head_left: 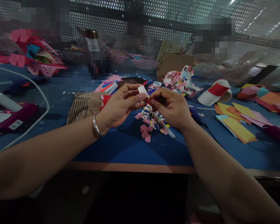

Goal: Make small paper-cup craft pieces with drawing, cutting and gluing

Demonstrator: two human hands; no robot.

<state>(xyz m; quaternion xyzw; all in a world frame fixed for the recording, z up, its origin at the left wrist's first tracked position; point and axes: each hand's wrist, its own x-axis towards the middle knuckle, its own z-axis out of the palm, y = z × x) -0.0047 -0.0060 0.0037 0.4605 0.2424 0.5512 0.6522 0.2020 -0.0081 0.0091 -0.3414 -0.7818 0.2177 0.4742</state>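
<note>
Both hands are raised over the blue table and meet near the middle of the view. Between thumb and fingers, my left hand pinches a small white piece that looks like paper, with a bit of red at its edges. My right hand is closed at the fingertips on a small red part against the lower end of that piece; the exact shape is hidden by the fingers. Beneath the hands lies a heap of paper scraps, with a pink cut-out at its near side.
Corrugated cardboard lies at left, by a purple device and white cable. Right stand paper cups and coloured paper sheets. Behind are a pile of pink flowers, a bottle and a perforated metal screen.
</note>
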